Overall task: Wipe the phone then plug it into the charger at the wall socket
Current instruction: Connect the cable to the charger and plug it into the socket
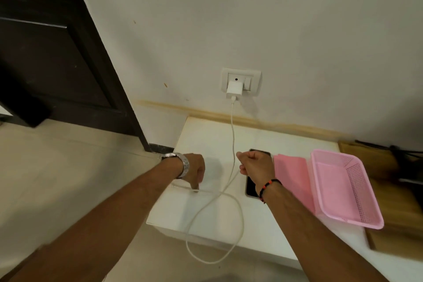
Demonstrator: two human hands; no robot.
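A dark phone (250, 186) lies flat on the white table (206, 135), partly under my right hand (255, 163). That hand is curled into a fist just above the phone's upper half. A white charger (234, 90) sits in the wall socket (254, 81). Its white cable (233, 130) hangs down, passes close to the left of my right hand, and loops over the table's front edge. My left hand (194, 167), with a metal watch on the wrist, pinches the cable's plug end (196, 190) against the table. I cannot tell if the right hand touches the cable.
A folded pink cloth (291, 169) lies right of the phone, with a pink plastic basket (343, 188) beside it. A wooden board (402, 204) and dark cords are at the far right. A dark door (50, 52) stands at the left, above the beige floor.
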